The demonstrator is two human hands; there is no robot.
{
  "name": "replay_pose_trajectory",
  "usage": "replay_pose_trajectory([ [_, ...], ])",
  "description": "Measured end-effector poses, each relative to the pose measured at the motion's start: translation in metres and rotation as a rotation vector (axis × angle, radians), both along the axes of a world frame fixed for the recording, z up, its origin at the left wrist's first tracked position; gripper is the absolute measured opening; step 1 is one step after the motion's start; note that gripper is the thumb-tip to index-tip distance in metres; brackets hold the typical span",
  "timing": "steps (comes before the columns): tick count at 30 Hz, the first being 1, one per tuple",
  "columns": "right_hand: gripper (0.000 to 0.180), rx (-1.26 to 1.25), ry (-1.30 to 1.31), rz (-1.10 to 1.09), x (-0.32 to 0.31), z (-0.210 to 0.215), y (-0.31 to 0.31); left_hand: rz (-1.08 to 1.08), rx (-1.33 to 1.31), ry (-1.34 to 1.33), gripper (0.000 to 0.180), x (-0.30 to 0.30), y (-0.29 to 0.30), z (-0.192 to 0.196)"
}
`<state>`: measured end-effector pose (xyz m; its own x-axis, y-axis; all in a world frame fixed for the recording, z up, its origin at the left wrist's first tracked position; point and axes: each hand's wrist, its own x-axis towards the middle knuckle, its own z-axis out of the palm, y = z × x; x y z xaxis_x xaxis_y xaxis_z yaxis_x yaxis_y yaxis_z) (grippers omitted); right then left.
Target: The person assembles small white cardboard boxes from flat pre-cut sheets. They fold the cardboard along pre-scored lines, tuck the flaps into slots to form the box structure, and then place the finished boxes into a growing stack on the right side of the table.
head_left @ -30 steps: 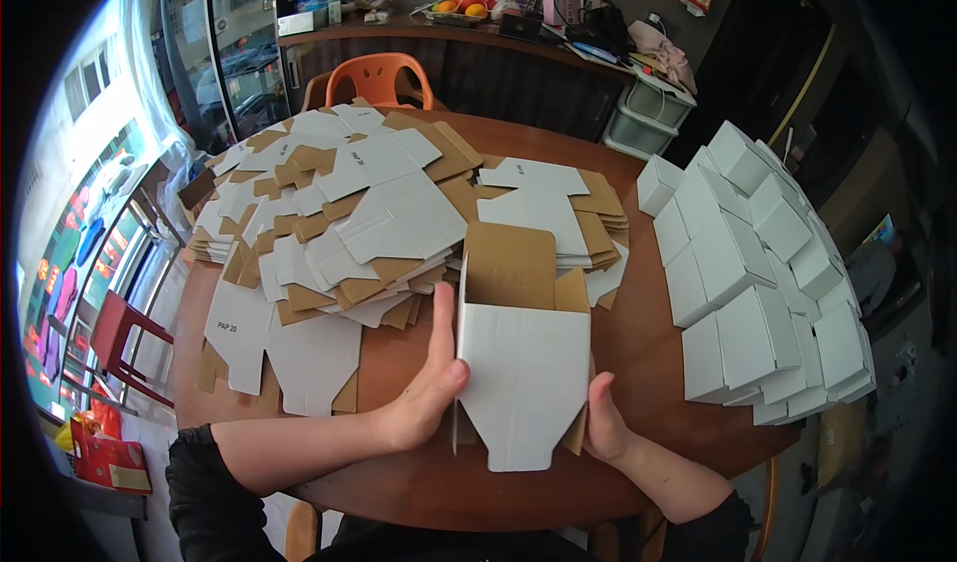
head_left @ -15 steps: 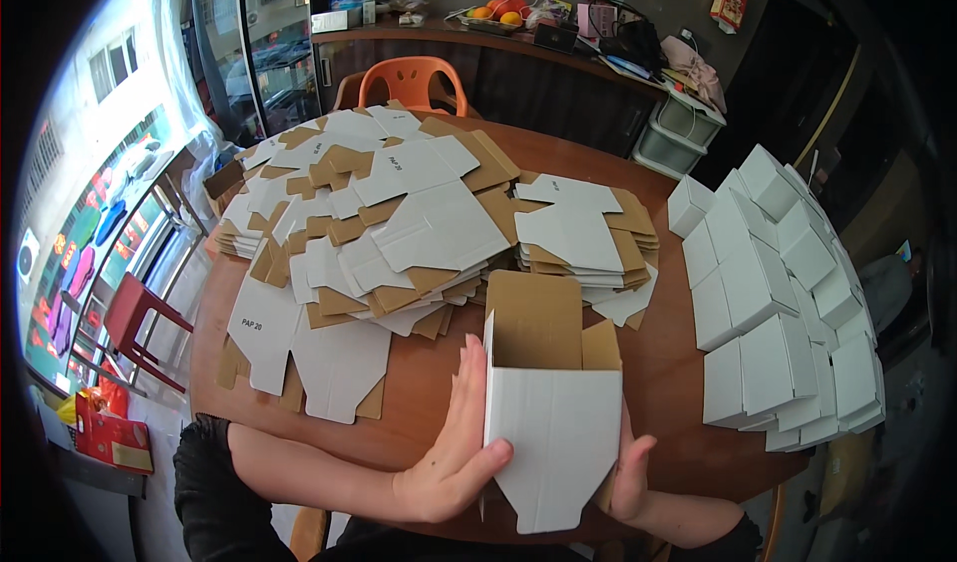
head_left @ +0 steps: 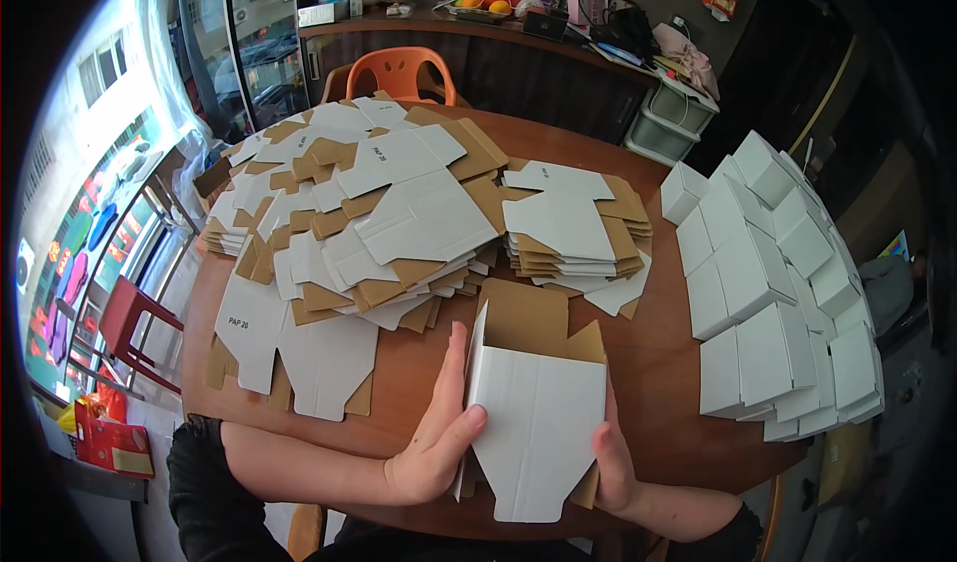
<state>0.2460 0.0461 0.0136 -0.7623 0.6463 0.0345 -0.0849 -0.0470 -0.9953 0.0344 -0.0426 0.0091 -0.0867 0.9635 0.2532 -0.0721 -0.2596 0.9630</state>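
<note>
A half-folded cardboard box [head_left: 536, 413], white outside and brown inside, stands open toward the far side on the round brown table [head_left: 658, 363]. My left hand [head_left: 439, 432] presses flat against its left wall, thumb on the white face. My right hand [head_left: 611, 462] grips its right wall, fingers mostly hidden behind the box. Just beyond lie spread heaps of flat white-and-brown box blanks [head_left: 389, 213] and a neater stack of blanks [head_left: 568, 223].
Several folded white boxes [head_left: 778, 293] are piled along the table's right side. An orange plastic chair [head_left: 399, 69] stands at the far edge. A dark counter [head_left: 518, 49] with fruit and bags runs behind. A red stool [head_left: 130, 313] stands left, by the window.
The box and both hands sit lower and nearer to me in the picture, and the view has shifted so more of the far counter shows. My grip on the box's sides is the same.
</note>
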Motion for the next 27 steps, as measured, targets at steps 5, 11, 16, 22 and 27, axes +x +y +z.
replay_pose_trajectory([
  [5,0.090,-0.075,0.015,-0.018,-0.007,-0.004,-0.003,-0.066,-0.040,0.018,0.088,0.001,0.000,0.002],
  [11,0.085,-0.166,0.067,-0.031,-0.008,-0.012,-0.009,-0.106,-0.050,-0.021,0.088,0.001,0.001,0.001],
  [16,0.083,-0.194,0.150,0.008,-0.008,-0.007,-0.009,-0.103,-0.043,0.021,0.088,0.002,0.000,-0.001],
  [22,0.078,-0.079,0.156,-0.136,-0.011,-0.002,-0.002,-0.066,-0.010,0.035,0.086,0.001,0.001,-0.002],
  [27,0.076,-0.142,0.129,-0.035,-0.005,-0.006,0.008,-0.035,-0.029,-0.038,0.085,0.003,0.002,0.000],
])
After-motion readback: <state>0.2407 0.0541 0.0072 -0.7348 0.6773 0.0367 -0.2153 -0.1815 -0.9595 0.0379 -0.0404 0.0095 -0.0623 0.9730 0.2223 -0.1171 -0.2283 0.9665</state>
